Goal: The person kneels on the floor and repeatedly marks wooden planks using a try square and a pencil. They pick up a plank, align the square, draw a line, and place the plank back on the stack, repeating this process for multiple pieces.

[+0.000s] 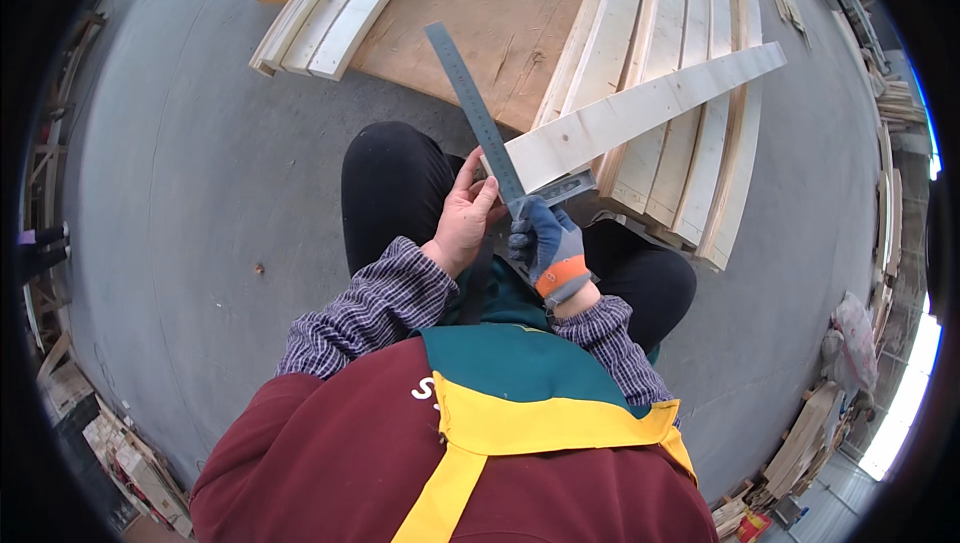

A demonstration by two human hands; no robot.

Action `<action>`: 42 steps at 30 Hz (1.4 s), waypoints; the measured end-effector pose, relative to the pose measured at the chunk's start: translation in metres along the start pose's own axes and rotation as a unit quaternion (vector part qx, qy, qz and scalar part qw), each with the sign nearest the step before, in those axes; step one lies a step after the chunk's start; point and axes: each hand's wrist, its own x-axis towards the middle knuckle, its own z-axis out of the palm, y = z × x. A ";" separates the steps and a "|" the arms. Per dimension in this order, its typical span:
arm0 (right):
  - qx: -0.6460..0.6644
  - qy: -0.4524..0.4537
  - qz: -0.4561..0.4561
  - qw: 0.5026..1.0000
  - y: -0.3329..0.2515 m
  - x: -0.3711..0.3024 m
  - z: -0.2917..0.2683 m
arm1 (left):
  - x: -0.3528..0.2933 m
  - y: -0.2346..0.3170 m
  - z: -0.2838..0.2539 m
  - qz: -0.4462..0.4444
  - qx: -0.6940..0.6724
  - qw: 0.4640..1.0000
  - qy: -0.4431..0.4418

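A smooth grey concrete floor (210,203) spreads through the room, with heaped timber (805,433) along its right edge. Long pale wooden boards (612,38) lie on both sides of a flat brown wooden panel (480,13). Nearer the person, a straight pale wooden plank (640,118) slants upward, a flat grey metal square (466,93) across its near end. The bare left hand (465,221) — thumb and fingers bent — pinches that end; the blue-gloved right hand (550,246) is curled around the square's corner.

From the wearer's head, the wide fisheye camera looks steeply down, close above the maroon fabric top (560,498), facing forward over the smooth grey concrete floor (240,163).
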 end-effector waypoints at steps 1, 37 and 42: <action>-0.025 0.011 -0.021 0.999 0.001 0.000 0.000 | 0.000 0.001 0.000 -0.002 0.001 1.000 0.003; -0.054 0.055 -0.011 0.997 -0.004 0.008 0.005 | 0.003 -0.003 -0.001 -0.025 -0.023 0.999 0.015; -0.065 0.062 -0.018 0.996 -0.002 0.009 0.006 | 0.003 -0.003 -0.001 -0.024 -0.010 1.000 0.016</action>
